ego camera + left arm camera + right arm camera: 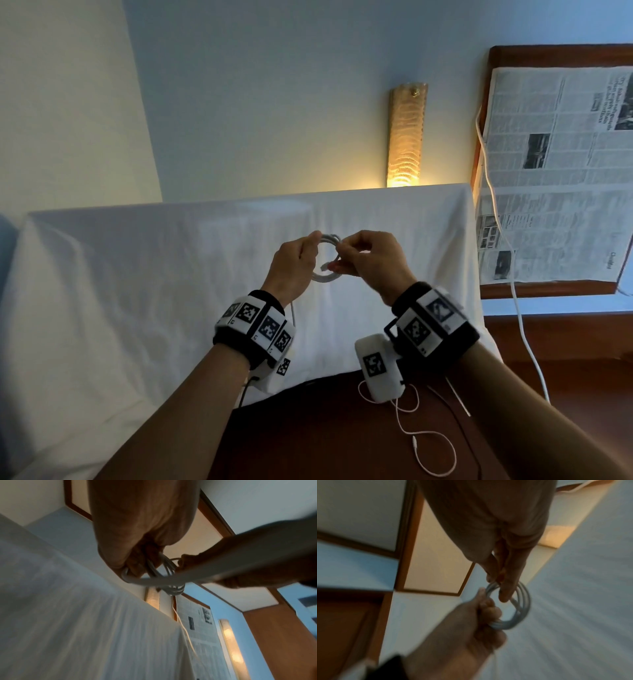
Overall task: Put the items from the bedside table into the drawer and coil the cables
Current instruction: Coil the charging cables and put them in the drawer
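Note:
A white cable wound into a small coil [324,276] hangs between both hands in front of a white bed sheet [137,274]. My left hand [312,251] grips the coil's left side with curled fingers. My right hand [338,261] pinches the cable's free end at the coil's right side. In the left wrist view the coil [172,588] hangs below the left hand [137,566]. The blurred right wrist view has the right hand [502,588] on the coil [523,608]. A second white cable [493,192] runs over the bedside table [548,289].
A newspaper [555,171] covers the bedside table at the right. A thin white earphone-like cable [421,442] lies looped on a dark brown surface [325,445] near me. A lit wall lamp [406,137] glows beyond the bed.

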A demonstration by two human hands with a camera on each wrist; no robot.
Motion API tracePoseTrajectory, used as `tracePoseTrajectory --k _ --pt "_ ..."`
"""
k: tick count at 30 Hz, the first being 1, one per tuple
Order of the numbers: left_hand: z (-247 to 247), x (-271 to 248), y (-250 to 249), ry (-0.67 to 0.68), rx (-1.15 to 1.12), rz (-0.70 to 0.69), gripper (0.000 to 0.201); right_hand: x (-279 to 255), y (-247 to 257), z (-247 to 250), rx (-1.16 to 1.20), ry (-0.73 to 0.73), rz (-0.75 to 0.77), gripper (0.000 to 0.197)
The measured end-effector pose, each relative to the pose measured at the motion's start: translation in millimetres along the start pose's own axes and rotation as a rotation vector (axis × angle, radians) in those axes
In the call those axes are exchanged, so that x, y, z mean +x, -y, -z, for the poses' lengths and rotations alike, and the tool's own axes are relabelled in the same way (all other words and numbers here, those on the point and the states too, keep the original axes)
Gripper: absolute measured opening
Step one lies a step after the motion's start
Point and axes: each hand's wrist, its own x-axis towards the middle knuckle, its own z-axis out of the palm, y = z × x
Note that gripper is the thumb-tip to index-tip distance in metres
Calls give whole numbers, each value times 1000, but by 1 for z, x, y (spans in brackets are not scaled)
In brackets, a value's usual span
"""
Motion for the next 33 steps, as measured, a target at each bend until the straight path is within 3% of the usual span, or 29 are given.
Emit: tracePoseTrajectory --k 5,11,15,17,22,27,33 --pt "5 -3 -6 53 -238 109 45 -2 -16 -8 -576 -225 402 10" --pt "7 -9 -11 124 -398 164 46 15 -26 -5 -512 -258 453 21" --pt "14 -6 -11 155 -420 159 46 21 -21 1 -256 67 348 25" --pt "17 -5 -10 168 -415 151 46 20 -16 4 -236 166 297 26" --pt "16 0 -9 156 -343 112 46 13 -12 1 -367 282 254 42" --pt "18 2 -6 117 -261 84 49 11 -18 3 -161 318 56 62" --pt "16 9 -2 98 -210 53 47 13 -21 2 301 441 -60 38"
